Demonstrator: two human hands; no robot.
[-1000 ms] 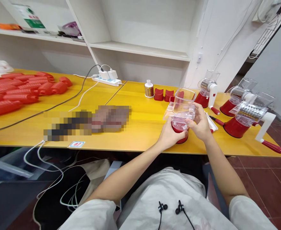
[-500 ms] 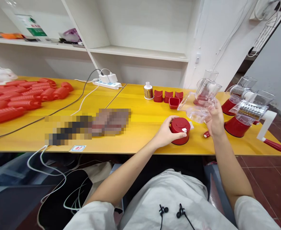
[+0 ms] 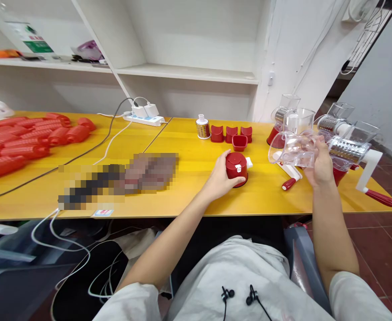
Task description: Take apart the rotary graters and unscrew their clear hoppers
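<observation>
My left hand (image 3: 220, 179) is closed around a round red grater base (image 3: 238, 168) that stands on the yellow table; a white knob sticks out from its right side. In my right hand (image 3: 321, 165) is a clear plastic grater housing (image 3: 298, 145), raised above the table with its feed tube upward. Beneath it lies a white crank handle with a red grip (image 3: 288, 183). Behind the base sit several red pushers (image 3: 239, 142) and a metal grater drum (image 3: 203, 128) with a white stem.
Three assembled rotary graters (image 3: 349, 149) stand at the right, one with its crank jutting past the front. Many red plastic parts (image 3: 25, 138) lie piled at the left. A white power strip (image 3: 145, 118) with cables lies at the back, below white shelves (image 3: 187, 73).
My right hand has moved right with the clear housing and turned it more upright. The red base in my left hand has shifted slightly left and back, and its white knob now shows.
</observation>
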